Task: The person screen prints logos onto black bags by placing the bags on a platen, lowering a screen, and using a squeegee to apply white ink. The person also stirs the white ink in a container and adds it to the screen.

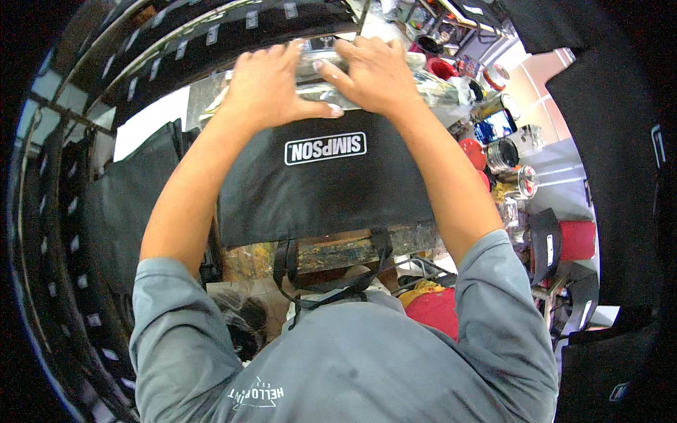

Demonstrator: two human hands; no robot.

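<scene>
A black fabric tote bag (317, 194) lies flat on the worktable in front of me, with a white bordered print (326, 149) upside down to me. Its two strap handles (285, 266) hang over the near edge. Across the bag's far end runs a pale, glossy, frame-like piece (314, 74), blurred and partly covered by my hands. My left hand (264, 88) grips its left part, fingers over the far side and thumb stretched to the right. My right hand (381, 76) grips it just to the right, thumb toward the left hand. Its exact kind I cannot make out.
Racks of black bags (204, 42) curve along the far and left sides. Jars and tins (502, 155), a phone (493, 127) with a lit screen and red containers (442, 68) crowd the right. More black bags (544, 247) hang beyond them. The paint-stained table edge (324, 254) is near me.
</scene>
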